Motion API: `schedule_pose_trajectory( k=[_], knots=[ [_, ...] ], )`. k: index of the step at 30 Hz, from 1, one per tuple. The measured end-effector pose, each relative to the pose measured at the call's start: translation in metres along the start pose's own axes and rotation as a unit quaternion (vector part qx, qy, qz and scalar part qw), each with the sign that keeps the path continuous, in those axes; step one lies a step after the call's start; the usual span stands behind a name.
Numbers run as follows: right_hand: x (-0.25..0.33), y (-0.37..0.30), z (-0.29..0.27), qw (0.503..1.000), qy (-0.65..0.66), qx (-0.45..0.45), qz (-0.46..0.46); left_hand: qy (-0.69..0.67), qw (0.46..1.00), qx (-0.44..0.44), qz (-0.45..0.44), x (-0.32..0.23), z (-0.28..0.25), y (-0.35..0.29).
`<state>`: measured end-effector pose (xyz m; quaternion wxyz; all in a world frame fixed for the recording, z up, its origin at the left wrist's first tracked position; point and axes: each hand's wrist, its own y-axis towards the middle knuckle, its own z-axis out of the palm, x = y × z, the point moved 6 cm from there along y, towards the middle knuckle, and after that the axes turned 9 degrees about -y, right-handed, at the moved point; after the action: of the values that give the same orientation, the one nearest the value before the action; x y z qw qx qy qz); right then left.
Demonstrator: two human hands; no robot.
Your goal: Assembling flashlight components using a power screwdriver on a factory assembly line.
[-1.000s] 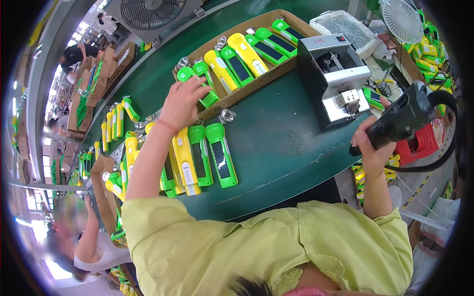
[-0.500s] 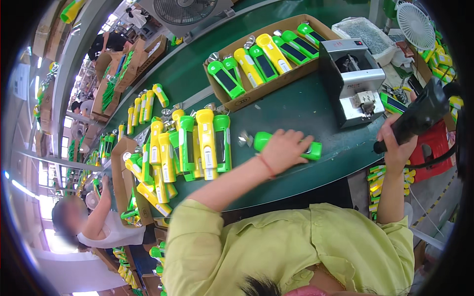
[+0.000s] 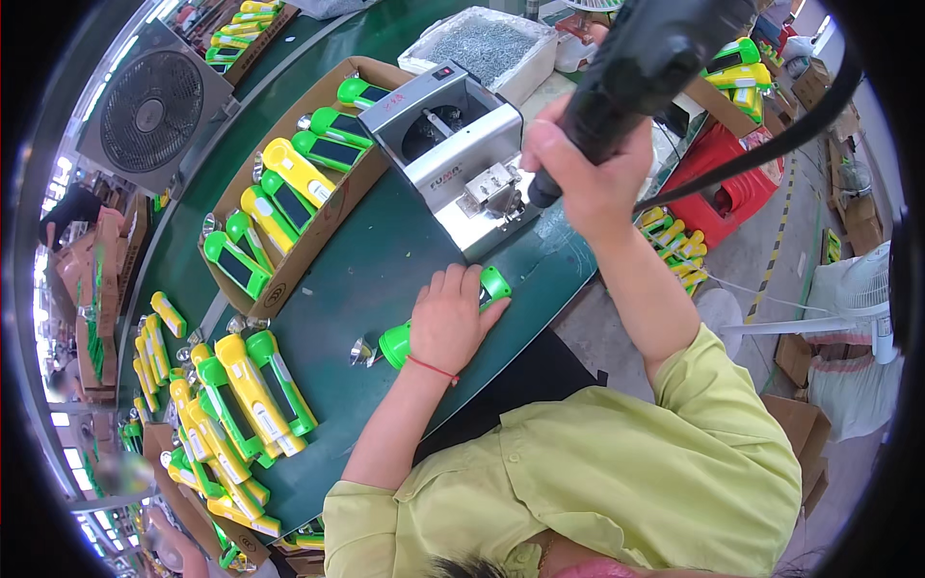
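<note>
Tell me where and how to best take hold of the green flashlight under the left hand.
Probably from above, around its middle, gripping across the narrow width: the green flashlight is long and lies on its side on the green table. The left hand covers that part. I'd avoid the head end, where the shiny reflector sits outside the housing.

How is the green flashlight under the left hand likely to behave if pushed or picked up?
The green flashlight would probably feel stiff, as it looks like moulded plastic. It seems unlikely to roll, since it looks long and flat-faced rather than round. The shiny reflector at its head may wobble or swing, because it sits outside, not seated within.
</note>
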<state>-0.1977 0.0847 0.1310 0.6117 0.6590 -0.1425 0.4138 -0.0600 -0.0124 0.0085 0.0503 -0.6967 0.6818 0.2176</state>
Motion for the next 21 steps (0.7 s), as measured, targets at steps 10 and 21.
schedule_pose_trajectory(
  k=[10, 21],
  knots=[
    [-0.025, -0.005, 0.025, 0.998, 0.045, 0.021, 0.041, -0.046, 0.999, 0.012, -0.023, 0.001, -0.001, 0.004],
    [-0.024, -0.012, 0.034, 0.976, 0.080, 0.093, 0.180, -0.063, 0.998, 0.001, -0.031, 0.000, 0.002, 0.006]
  ],
)
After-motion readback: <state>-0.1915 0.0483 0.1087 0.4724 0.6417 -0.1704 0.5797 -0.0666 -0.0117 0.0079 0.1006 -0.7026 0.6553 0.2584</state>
